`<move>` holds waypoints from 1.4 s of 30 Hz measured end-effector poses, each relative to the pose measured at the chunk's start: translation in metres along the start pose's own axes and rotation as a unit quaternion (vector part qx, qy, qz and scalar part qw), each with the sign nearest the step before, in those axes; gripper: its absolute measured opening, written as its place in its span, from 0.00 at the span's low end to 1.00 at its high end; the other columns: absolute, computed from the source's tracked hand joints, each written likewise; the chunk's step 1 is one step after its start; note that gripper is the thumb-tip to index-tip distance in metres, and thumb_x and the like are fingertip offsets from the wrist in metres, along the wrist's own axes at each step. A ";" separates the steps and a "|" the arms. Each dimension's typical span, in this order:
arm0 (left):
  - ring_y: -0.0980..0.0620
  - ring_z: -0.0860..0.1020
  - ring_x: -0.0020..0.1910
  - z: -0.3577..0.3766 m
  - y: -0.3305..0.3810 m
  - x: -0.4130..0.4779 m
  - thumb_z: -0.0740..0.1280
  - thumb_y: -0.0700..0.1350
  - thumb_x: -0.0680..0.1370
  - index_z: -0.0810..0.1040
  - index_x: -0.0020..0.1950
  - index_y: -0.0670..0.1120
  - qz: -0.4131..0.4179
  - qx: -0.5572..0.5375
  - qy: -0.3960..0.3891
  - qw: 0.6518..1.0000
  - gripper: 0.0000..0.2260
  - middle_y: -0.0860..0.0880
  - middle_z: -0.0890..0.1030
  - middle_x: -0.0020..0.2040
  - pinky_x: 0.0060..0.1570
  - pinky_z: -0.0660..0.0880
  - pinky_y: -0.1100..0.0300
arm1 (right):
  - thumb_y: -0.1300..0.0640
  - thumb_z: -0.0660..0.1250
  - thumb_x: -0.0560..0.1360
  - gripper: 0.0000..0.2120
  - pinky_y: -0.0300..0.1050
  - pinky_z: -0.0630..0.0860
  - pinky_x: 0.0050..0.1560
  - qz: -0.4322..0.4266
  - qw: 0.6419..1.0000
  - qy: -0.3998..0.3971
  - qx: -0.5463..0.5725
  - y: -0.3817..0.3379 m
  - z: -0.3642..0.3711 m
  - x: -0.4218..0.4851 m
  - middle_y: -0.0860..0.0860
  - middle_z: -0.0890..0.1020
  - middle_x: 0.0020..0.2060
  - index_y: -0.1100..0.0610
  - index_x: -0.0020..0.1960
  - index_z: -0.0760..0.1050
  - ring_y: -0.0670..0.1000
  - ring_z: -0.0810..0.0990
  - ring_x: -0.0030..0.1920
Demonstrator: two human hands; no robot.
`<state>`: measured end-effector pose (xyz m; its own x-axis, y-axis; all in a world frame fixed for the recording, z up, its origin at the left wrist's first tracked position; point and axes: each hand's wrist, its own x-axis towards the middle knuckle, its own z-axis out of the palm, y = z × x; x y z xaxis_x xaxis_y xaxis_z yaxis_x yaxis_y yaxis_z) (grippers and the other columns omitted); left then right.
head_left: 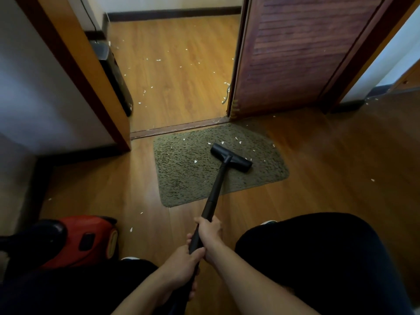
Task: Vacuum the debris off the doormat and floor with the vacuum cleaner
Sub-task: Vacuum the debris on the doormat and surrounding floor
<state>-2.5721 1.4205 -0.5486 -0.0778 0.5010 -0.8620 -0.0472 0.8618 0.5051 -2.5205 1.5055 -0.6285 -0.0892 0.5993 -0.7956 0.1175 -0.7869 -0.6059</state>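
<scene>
Both our hands are on the wand (217,185) here. Our right hand (208,231) is the front one, with its fingers wrapped round the tube and a bare forearm coming in from the lower right. Our left hand (181,266) sits just behind it, right up against the right wrist, and it's curled round the tube too. Both forearms angle inward, so the hands end up stacked one behind the other.

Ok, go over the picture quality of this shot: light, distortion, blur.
Head view: the wide lens bows the door frame and door outward; light is dim, brightest on the floor past the doorway, with a sheen right of the mat; nozzle, wand, and the left hand and right hand gripping it are sharp; the red vacuum at the left edge is soft and shadowed.
</scene>
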 end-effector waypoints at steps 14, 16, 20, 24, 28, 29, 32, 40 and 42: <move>0.53 0.78 0.30 -0.035 -0.072 -0.043 0.60 0.51 0.83 0.76 0.55 0.46 0.001 -0.039 0.085 0.996 0.11 0.49 0.79 0.34 0.34 0.73 0.62 | 0.62 0.65 0.81 0.08 0.44 0.78 0.26 0.003 0.993 -0.087 -0.081 0.048 0.052 -0.056 0.60 0.80 0.42 0.57 0.59 0.71 0.53 0.80 0.26; 0.51 0.75 0.24 -0.036 -0.067 -0.041 0.58 0.51 0.83 0.73 0.55 0.45 -0.008 -0.059 0.068 0.996 0.10 0.47 0.77 0.30 0.27 0.72 0.61 | 0.62 0.65 0.81 0.08 0.43 0.77 0.25 0.001 0.993 -0.083 -0.085 0.043 0.054 -0.051 0.59 0.80 0.40 0.57 0.59 0.71 0.52 0.79 0.25; 0.51 0.74 0.22 -0.040 -0.051 -0.026 0.58 0.52 0.83 0.67 0.58 0.49 -0.014 -0.091 0.061 0.994 0.08 0.44 0.75 0.35 0.24 0.72 0.60 | 0.62 0.65 0.81 0.10 0.42 0.76 0.24 -0.005 0.993 -0.075 -0.088 0.028 0.057 -0.032 0.60 0.79 0.40 0.58 0.62 0.71 0.52 0.79 0.23; 0.50 0.74 0.24 -0.043 -0.040 -0.008 0.57 0.53 0.83 0.63 0.62 0.52 -0.010 -0.101 0.054 0.993 0.10 0.43 0.75 0.37 0.27 0.74 0.58 | 0.62 0.66 0.80 0.11 0.41 0.75 0.23 -0.012 0.994 -0.071 -0.084 0.016 0.060 -0.011 0.60 0.78 0.38 0.60 0.62 0.71 0.52 0.79 0.22; 0.50 0.74 0.23 -0.042 -0.033 0.000 0.57 0.51 0.84 0.66 0.62 0.48 -0.001 -0.098 0.054 0.994 0.11 0.43 0.74 0.36 0.26 0.74 0.58 | 0.62 0.66 0.81 0.10 0.42 0.76 0.23 -0.012 0.994 -0.071 -0.079 0.011 0.061 -0.001 0.59 0.78 0.35 0.60 0.62 0.72 0.52 0.78 0.21; 0.50 0.74 0.23 -0.042 -0.033 0.001 0.57 0.51 0.84 0.66 0.62 0.48 0.001 -0.101 0.053 0.993 0.10 0.43 0.74 0.37 0.25 0.73 0.58 | 0.62 0.66 0.81 0.10 0.41 0.76 0.23 -0.011 0.994 -0.074 -0.077 0.011 0.061 0.000 0.59 0.77 0.36 0.60 0.61 0.72 0.51 0.78 0.21; 0.51 0.74 0.23 -0.041 -0.032 -0.006 0.58 0.51 0.84 0.66 0.59 0.50 -0.005 -0.119 0.043 0.992 0.08 0.44 0.73 0.37 0.25 0.73 0.58 | 0.62 0.65 0.81 0.10 0.42 0.76 0.23 -0.012 0.994 -0.078 -0.075 0.012 0.059 -0.004 0.59 0.78 0.37 0.59 0.62 0.72 0.51 0.79 0.22; 0.51 0.73 0.22 -0.032 -0.054 -0.042 0.59 0.51 0.83 0.71 0.57 0.46 -0.031 -0.093 0.046 0.994 0.10 0.47 0.76 0.29 0.24 0.71 0.62 | 0.61 0.65 0.81 0.10 0.43 0.78 0.27 0.005 0.992 -0.097 -0.076 0.039 0.048 -0.044 0.61 0.80 0.45 0.57 0.62 0.70 0.52 0.81 0.26; 0.51 0.74 0.22 -0.031 -0.062 -0.049 0.59 0.51 0.83 0.72 0.56 0.44 -0.029 -0.084 0.052 0.995 0.11 0.48 0.76 0.29 0.25 0.71 0.62 | 0.62 0.64 0.81 0.11 0.43 0.78 0.27 0.006 0.992 -0.099 -0.076 0.047 0.046 -0.051 0.62 0.80 0.46 0.57 0.63 0.70 0.52 0.81 0.26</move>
<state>-2.5964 1.3403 -0.5366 -0.1727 0.4331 -0.8846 -0.2191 0.8587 0.4632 -2.5564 1.4311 -0.6158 -0.2775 0.5376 -0.7962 0.2662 -0.7533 -0.6014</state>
